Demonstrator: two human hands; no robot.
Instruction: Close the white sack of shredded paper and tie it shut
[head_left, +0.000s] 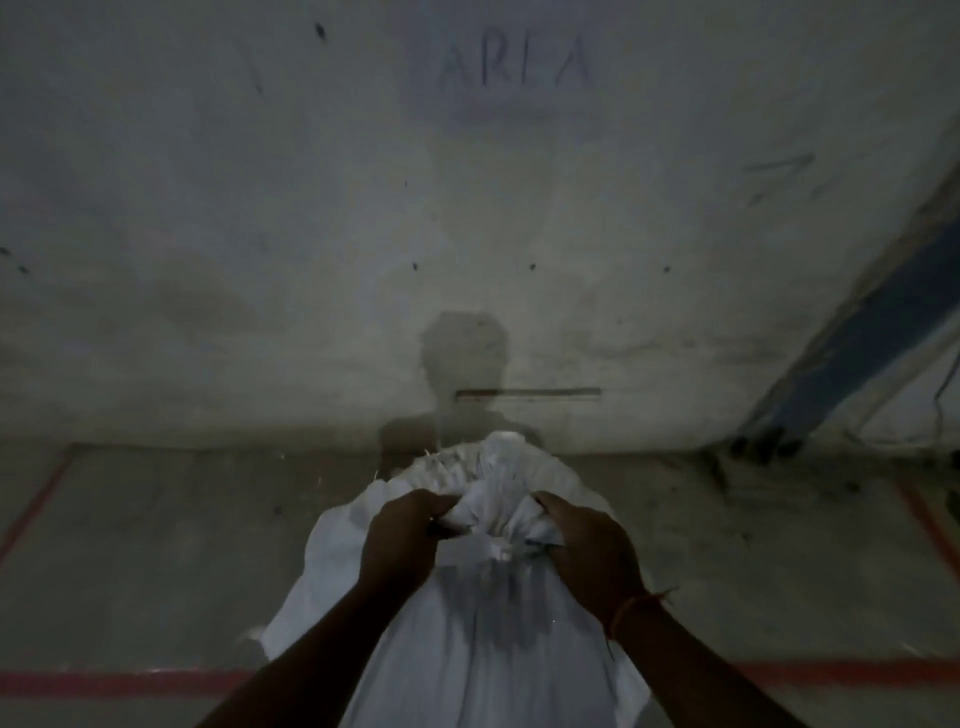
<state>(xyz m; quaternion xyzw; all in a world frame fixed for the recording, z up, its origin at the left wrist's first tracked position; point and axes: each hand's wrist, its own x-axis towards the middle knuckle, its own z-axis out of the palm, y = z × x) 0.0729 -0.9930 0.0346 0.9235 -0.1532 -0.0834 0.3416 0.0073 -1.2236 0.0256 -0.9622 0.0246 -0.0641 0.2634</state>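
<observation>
The sack (467, 613) stands on the floor (156, 571) straight below the camera, its neck gathered into a twisted bunch with loose cloth fanning out above the cinch. The lower part of it runs off the bottom edge, so its base is not seen, and nothing of its contents shows.

The left hand (400, 535) grips the gathered cloth from the left, fingers curled closed into the folds; the fingertips are buried in the fabric. The right hand (592, 545) clasps the neck from the other side, fingers likewise wrapped shut around the bunch. A thin orange thread (631, 608) circles the right wrist. Whether a cord or knot is at the cinch cannot be made out (the light is dim and the picture soft).

Red lines (104, 680) mark the floor, one passing behind the sack near the bottom. The grey wall (260, 234) beyond carries faint lettering (514, 67), seemingly "AREA", and a shadow (462, 374) of a head and shoulders just above the sack. At right a blue slanting band (857, 353) is cut off by the edge; what it belongs to is unclear.
</observation>
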